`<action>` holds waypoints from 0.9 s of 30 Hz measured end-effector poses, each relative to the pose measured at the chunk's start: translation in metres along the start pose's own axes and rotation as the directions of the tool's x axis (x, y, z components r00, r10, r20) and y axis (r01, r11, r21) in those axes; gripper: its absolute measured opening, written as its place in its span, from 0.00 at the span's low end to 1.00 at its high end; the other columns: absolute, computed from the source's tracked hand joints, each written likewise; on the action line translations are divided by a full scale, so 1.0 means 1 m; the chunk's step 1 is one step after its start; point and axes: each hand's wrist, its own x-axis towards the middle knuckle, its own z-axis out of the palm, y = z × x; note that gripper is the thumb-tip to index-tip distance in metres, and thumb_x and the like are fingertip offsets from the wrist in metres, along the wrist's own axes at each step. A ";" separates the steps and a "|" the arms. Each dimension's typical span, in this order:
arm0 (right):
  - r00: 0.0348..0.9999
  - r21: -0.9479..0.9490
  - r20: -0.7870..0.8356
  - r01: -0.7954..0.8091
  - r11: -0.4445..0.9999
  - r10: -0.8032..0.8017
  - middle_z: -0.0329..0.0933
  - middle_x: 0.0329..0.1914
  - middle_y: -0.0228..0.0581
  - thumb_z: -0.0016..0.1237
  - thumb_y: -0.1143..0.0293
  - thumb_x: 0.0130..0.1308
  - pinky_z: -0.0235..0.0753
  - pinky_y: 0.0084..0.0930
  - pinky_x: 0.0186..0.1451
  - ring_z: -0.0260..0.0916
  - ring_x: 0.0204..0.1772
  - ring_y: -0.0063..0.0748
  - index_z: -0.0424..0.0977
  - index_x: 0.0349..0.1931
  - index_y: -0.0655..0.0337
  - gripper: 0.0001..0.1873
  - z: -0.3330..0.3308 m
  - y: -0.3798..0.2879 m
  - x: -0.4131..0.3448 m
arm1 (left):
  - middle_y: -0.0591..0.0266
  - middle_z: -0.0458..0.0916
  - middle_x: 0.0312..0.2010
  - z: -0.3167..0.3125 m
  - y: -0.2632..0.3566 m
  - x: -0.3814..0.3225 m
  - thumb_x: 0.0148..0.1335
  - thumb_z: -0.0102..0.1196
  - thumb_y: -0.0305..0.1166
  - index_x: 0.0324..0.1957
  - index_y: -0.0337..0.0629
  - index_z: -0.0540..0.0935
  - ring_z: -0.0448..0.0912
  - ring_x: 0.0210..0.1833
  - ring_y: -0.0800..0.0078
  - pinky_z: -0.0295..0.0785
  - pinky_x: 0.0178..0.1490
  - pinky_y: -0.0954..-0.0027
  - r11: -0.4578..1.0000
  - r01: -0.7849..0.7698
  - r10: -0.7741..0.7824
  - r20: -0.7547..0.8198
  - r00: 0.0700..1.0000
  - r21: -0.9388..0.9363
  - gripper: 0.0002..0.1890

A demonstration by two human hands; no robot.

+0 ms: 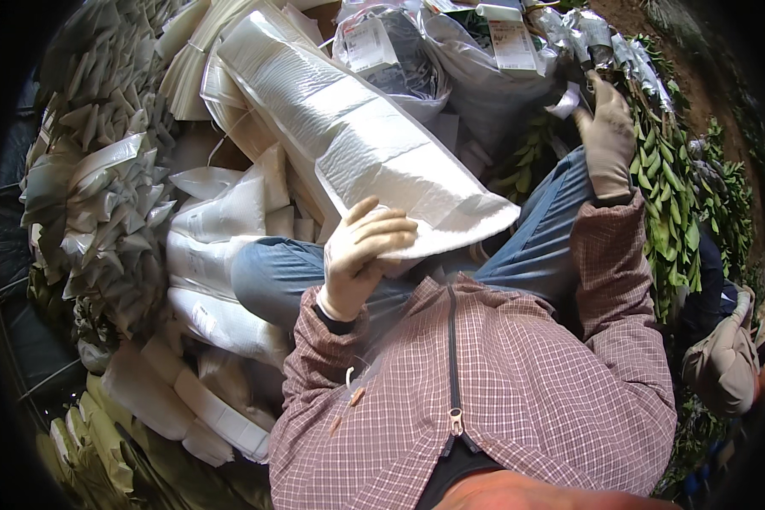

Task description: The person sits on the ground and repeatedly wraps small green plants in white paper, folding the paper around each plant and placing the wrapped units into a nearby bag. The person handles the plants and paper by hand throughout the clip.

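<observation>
A long white quilted pad [382, 121] slants across my lap, its wide near end close to my chest. My left hand [363, 255], in a pale work glove, lies at the pad's near left edge. Its fingers are loosely extended over the surface, and no grip shows. Off to the right, my gloved right hand [605, 137] is raised above my knee with thumb and fingers apart. Its fingertips are close to foil-wrapped stem ends [593, 41] of leafy cuttings. A small white strip [566, 101] is beside the right thumb.
Two plastic bags [414, 95] [484, 83] bearing printed labels stand ahead. Stacked white packets [115, 185] rise at left, with folded pads [217, 268] by my left knee. Leafy branches [666, 185] hang at right. Part of another person's clothing [720, 357] shows farther right.
</observation>
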 end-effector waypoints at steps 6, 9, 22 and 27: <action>0.498 0.668 0.103 0.607 0.431 -0.861 0.82 0.55 0.32 0.67 0.68 0.55 0.74 0.31 0.64 0.75 0.62 0.32 0.84 0.48 0.55 0.18 0.067 -0.002 -0.066 | 0.49 0.88 0.49 0.019 0.009 -0.031 0.74 0.55 0.40 0.42 0.38 0.87 0.84 0.57 0.56 0.72 0.66 0.50 0.936 0.104 -0.187 -0.226 0.956 -0.337 0.15; 0.723 0.796 0.602 -0.514 0.319 -0.339 0.83 0.33 0.23 0.68 0.68 0.61 0.78 0.22 0.49 0.77 0.40 0.18 0.84 0.38 0.63 0.10 0.081 -0.037 -0.107 | 0.52 0.84 0.52 0.046 -0.007 -0.045 0.76 0.55 0.43 0.44 0.34 0.86 0.81 0.55 0.65 0.75 0.60 0.63 0.796 0.452 -0.605 -0.519 0.604 -0.401 0.19; 0.325 0.364 0.930 -0.887 0.285 -0.173 0.84 0.44 0.36 0.60 0.56 0.71 0.79 0.23 0.51 0.79 0.45 0.22 0.81 0.53 0.69 0.23 0.157 -0.063 -0.124 | 0.45 0.76 0.60 0.074 -0.057 -0.062 0.60 0.59 0.25 0.52 0.40 0.82 0.73 0.66 0.50 0.65 0.71 0.57 0.762 0.571 -0.356 -0.538 0.764 0.307 0.17; 0.745 0.498 0.554 0.061 0.865 -0.372 0.83 0.52 0.47 0.58 0.55 0.64 0.76 0.41 0.64 0.79 0.57 0.52 0.80 0.58 0.52 0.23 0.118 -0.071 -0.033 | 0.58 0.78 0.61 0.050 -0.045 -0.020 0.60 0.58 0.24 0.55 0.47 0.82 0.71 0.70 0.56 0.57 0.77 0.49 0.881 0.201 -0.364 0.343 0.866 0.427 0.19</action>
